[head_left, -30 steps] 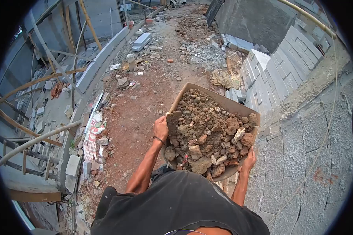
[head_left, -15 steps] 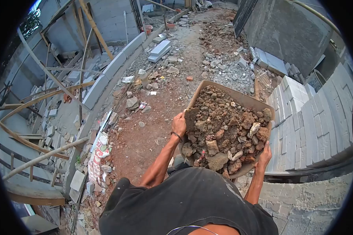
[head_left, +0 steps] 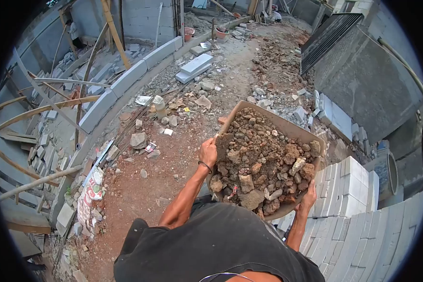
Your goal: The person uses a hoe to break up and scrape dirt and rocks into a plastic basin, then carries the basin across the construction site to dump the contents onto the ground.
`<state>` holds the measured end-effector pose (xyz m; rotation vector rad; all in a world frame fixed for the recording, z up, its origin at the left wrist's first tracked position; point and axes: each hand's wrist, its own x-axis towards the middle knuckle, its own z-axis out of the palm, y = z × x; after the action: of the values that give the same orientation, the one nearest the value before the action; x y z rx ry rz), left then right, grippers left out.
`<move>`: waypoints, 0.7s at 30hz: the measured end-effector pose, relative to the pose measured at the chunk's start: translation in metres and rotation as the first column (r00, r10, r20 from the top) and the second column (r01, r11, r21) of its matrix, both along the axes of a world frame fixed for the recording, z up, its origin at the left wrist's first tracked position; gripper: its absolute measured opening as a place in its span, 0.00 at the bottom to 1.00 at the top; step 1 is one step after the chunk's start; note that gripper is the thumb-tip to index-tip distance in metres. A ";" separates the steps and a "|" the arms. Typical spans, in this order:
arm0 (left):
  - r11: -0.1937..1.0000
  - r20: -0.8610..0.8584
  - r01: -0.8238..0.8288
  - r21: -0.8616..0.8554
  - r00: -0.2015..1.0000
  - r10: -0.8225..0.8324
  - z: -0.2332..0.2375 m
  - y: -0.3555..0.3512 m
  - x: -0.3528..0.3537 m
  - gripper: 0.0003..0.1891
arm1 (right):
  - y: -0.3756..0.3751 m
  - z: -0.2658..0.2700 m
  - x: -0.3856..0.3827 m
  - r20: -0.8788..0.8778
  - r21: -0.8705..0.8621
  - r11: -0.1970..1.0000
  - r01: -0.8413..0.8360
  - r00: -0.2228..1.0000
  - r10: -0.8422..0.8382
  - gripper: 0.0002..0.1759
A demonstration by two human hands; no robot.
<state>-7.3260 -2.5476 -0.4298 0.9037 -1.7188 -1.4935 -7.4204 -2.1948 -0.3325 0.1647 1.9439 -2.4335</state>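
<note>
A brown, square-cornered tub (head_left: 283, 120) is in front of my body, heaped with reddish-brown soil, stones and broken rubble (head_left: 263, 160). My left hand (head_left: 208, 153), with a dark band at its wrist, is closed on the tub's left side near a flat, dark piece. On the right, my right hand (head_left: 307, 199) grips the opposite side near the lower corner, fingers partly hidden by the wall. The tub's underside and whatever supports it are out of sight.
Stacked pale blocks (head_left: 348, 188) stand close on my right. A low block wall (head_left: 127, 80) and bamboo poles (head_left: 56, 107) line the left. Loose stones (head_left: 138, 140) and two slabs (head_left: 194, 68) lie along the dirt path. Another person (head_left: 73, 33) stands far left.
The view has moved forward and turned slightly; slabs and stones on the path shift down and left. Both hands keep hold of the loaded tub.
</note>
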 end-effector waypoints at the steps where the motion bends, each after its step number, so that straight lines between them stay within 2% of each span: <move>1: 1.000 -0.005 -0.009 0.015 1.000 0.009 0.009 -0.016 -0.033 0.22 | -0.019 0.002 -0.030 0.032 -0.034 0.999 0.011 0.999 -0.010 0.20; 5: 0.998 0.169 0.059 -0.024 0.984 -0.054 0.033 -0.056 -0.128 0.23 | -0.053 -0.008 -0.112 0.064 -0.112 0.988 0.107 0.993 -0.101 0.21; 6: 0.995 0.010 0.093 -0.035 0.996 -0.093 0.023 -0.069 -0.157 0.22 | -0.050 -0.014 -0.135 0.054 -0.069 0.995 0.077 0.996 -0.073 0.21; 7: 0.993 0.023 0.109 -0.040 0.994 -0.109 0.021 -0.078 -0.182 0.22 | -0.061 -0.013 -0.160 0.029 -0.037 0.998 0.042 0.999 -0.041 0.22; 9: 0.989 -0.021 0.149 -0.008 0.989 -0.149 0.018 -0.104 -0.241 0.21 | -0.086 -0.011 -0.202 0.020 -0.080 0.995 0.060 0.998 -0.059 0.23; 11: 0.983 0.019 0.183 -0.019 0.983 -0.182 0.009 -0.131 -0.298 0.20 | -0.114 -0.015 -0.247 0.036 -0.057 0.982 0.181 0.983 -0.179 0.24; 12: 0.981 0.042 0.194 -0.017 0.980 -0.193 0.002 -0.143 -0.327 0.20 | -0.111 -0.043 -0.282 0.011 0.056 0.978 0.201 0.979 -0.202 0.24; 15: 0.969 0.032 0.247 0.001 0.968 -0.247 -0.020 -0.190 -0.437 0.20 | -0.149 -0.079 -0.393 -0.021 -0.028 0.979 0.200 0.980 -0.200 0.24; 17: 0.957 0.019 0.288 0.035 0.957 -0.289 -0.054 -0.218 -0.510 0.20 | -0.196 -0.071 -0.460 0.011 -0.062 0.975 0.211 0.977 -0.211 0.23; 19: 0.975 -0.119 0.221 -0.027 0.968 -0.222 -0.074 -0.246 -0.588 0.19 | -0.229 -0.074 -0.533 -0.017 0.131 0.971 0.201 0.979 -0.201 0.23; 20: 0.967 -0.068 0.253 0.043 0.966 -0.250 -0.072 -0.260 -0.616 0.19 | -0.238 -0.082 -0.572 -0.023 0.130 0.969 0.209 0.978 -0.208 0.23; 21: 0.966 -0.077 0.256 0.041 0.965 -0.252 -0.066 -0.278 -0.644 0.19 | -0.248 -0.093 -0.617 0.023 0.203 0.960 0.191 0.980 -0.199 0.22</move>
<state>-7.9704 -2.8260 -0.4956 0.6641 -1.8039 -1.7205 -8.0374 -2.4429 -0.4254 0.4300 2.2496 -2.3148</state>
